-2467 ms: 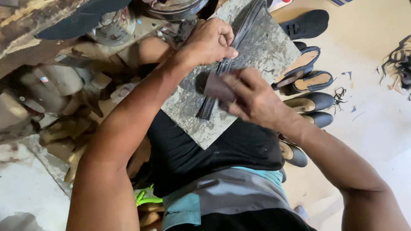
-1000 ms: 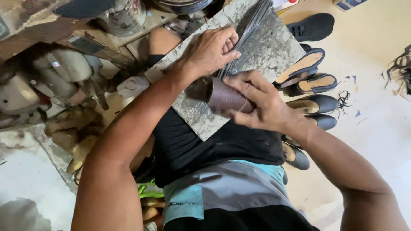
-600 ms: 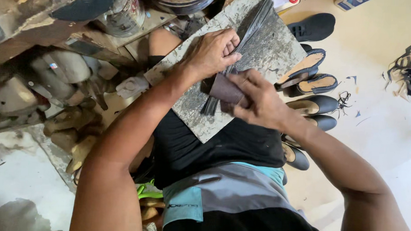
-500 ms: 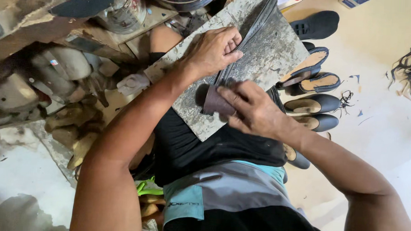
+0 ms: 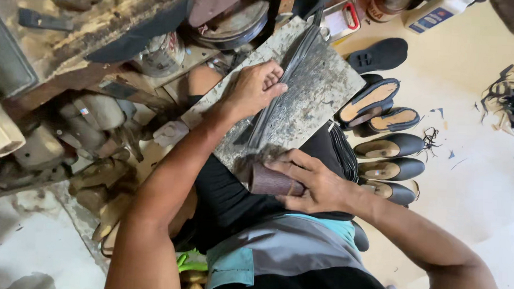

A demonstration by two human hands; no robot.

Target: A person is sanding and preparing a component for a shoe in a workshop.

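Wrapped around a short brown cylindrical tool [image 5: 275, 184], the right hand [image 5: 318, 186] keeps a closed grip with fingers curled over its top, resting it at the near edge of the grey speckled stone slab [image 5: 321, 92] that lies across the person's lap. Half a second ago that tool sat higher on the slab, on the strip; it has since slid down to about 6 o'clock of the left hand. The left hand [image 5: 253, 90] stays put, fingers pressed flat, pinning a long dark leather strip [image 5: 282, 88] against the stone. The strip runs from 1 o'clock down to 7 o'clock across the slab. I judge one stroke along the leather is just finished. At 3 o'clock, on the pale floor [image 5: 472, 169], stand several black slip-on shoes with tan insoles [image 5: 390, 148]. A cluttered wooden table [image 5: 73, 35] fills 10 o'clock.
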